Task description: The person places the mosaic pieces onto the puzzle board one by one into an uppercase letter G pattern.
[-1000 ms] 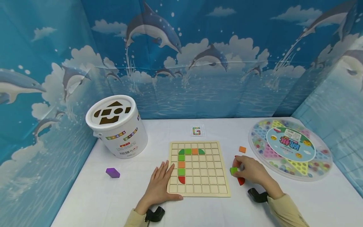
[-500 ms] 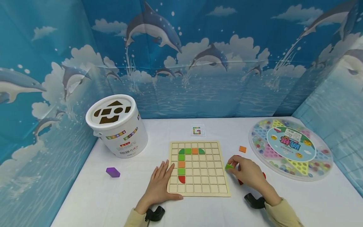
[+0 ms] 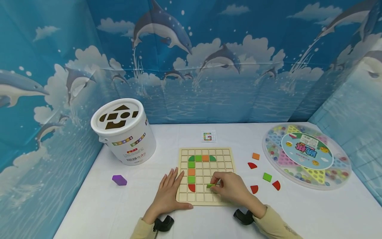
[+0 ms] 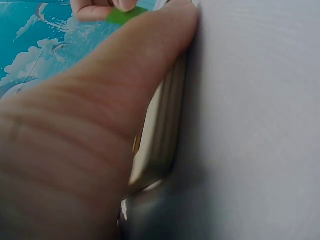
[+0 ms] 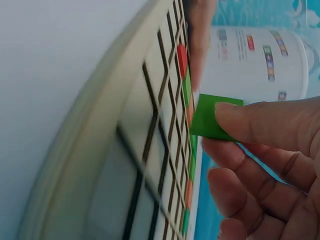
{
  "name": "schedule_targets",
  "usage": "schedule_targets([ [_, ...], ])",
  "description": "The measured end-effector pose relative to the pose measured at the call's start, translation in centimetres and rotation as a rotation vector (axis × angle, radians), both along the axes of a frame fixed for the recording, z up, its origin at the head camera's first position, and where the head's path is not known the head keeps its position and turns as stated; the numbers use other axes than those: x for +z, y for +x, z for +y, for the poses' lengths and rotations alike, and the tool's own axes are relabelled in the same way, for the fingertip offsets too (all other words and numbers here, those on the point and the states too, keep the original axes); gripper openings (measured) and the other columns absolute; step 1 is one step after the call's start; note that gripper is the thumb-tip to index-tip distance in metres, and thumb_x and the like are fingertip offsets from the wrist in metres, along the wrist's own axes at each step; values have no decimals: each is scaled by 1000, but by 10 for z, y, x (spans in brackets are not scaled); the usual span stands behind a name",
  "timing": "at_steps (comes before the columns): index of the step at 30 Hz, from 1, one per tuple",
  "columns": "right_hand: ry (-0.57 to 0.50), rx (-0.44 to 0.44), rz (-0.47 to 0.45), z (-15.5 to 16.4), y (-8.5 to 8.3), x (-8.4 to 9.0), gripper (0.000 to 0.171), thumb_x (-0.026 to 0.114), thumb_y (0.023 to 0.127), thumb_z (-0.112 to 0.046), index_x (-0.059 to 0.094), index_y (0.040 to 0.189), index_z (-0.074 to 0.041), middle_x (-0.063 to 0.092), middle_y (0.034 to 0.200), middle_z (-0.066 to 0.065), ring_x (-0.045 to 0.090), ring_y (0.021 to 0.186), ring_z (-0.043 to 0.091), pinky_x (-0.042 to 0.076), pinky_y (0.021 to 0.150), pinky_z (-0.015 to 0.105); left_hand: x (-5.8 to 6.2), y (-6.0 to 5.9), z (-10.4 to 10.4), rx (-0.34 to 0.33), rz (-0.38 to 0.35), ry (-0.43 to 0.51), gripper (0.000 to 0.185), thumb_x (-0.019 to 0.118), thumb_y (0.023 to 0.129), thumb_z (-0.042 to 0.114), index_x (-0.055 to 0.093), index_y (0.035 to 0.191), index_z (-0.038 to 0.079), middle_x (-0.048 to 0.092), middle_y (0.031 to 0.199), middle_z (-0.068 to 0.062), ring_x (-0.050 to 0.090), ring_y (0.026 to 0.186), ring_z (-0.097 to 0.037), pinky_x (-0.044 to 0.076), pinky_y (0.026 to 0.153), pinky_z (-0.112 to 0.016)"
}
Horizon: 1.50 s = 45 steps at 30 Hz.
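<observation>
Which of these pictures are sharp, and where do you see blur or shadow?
Head view: well lit, board and bucket fairly sharp; left wrist view: left hand soft, dark shadow on the table beside the board; right wrist view: board's near edge blurred, green tile clearer.

The right grip (image 3: pixel 229 189) pinches a green square (image 3: pixel 210 186) at the gridded board (image 3: pixel 220 166).
The left grip (image 3: pixel 168 196) rests at the board's near left corner, beside a bent line of coloured tiles (image 3: pixel 191 171). To the right, three red quarter-rounds (image 3: pixel 254 189), an orange square (image 3: pixel 255 156) and another green square (image 3: pixel 267 177) lie on the white-covered desk (image 3: pixel 89 212); a white bucket (image 3: pixel 126 151) and a purple block (image 3: pixel 119 180) sit left.
</observation>
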State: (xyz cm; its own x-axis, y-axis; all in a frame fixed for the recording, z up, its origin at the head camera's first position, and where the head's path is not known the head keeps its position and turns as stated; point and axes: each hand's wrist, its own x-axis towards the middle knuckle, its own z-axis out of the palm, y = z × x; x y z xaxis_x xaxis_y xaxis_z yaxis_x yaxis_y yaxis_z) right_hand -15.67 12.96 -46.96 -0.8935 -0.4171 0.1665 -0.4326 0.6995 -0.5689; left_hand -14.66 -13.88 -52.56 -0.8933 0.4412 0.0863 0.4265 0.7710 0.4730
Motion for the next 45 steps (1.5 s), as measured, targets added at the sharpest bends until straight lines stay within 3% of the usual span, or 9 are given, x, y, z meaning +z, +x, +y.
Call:
schedule_targets([
  [8, 4, 76, -31, -25, -3, -4, 8, 75, 81, -15, 70, 78, -21, 55, 66, -19, 43, 51, -1, 37, 47, 21, 2, -1, 0, -13, 4, -3, 118, 70, 64, 71, 21, 152, 9, 11, 157, -14, 5, 143, -29, 3, 111, -48],
  [16, 19, 11, -16, -36, -6, -6, 10, 75, 81, -18, 67, 76, -21, 55, 65, -18, 44, 51, -1, 38, 49, 22, 3, 1, 0, -18, 55, 11, 116, 70, 65, 71, 27, 150, 5, 17, 155, -18, 11, 142, -33, 9, 110, -52],
  [25, 19, 9, -46, -39, -7, -10, 10, 76, 80, -15, 68, 76, -20, 55, 67, -16, 46, 55, 1, 39, 51, 23, 4, 1, -1, -12, 25, -9, 116, 70, 65, 71, 25, 151, 7, 15, 156, -16, 9, 142, -31, 7, 111, -51],
  [45, 88, -52, 62, -38, -6, -13, 6, 81, 74, -20, 76, 73, -20, 48, 67, -13, 42, 55, 1, 35, 47, 21, 3, 0, 0, -12, 28, -13, 116, 71, 65, 70, 24, 151, 7, 14, 156, -15, 7, 143, -30, 7, 111, -50],
])
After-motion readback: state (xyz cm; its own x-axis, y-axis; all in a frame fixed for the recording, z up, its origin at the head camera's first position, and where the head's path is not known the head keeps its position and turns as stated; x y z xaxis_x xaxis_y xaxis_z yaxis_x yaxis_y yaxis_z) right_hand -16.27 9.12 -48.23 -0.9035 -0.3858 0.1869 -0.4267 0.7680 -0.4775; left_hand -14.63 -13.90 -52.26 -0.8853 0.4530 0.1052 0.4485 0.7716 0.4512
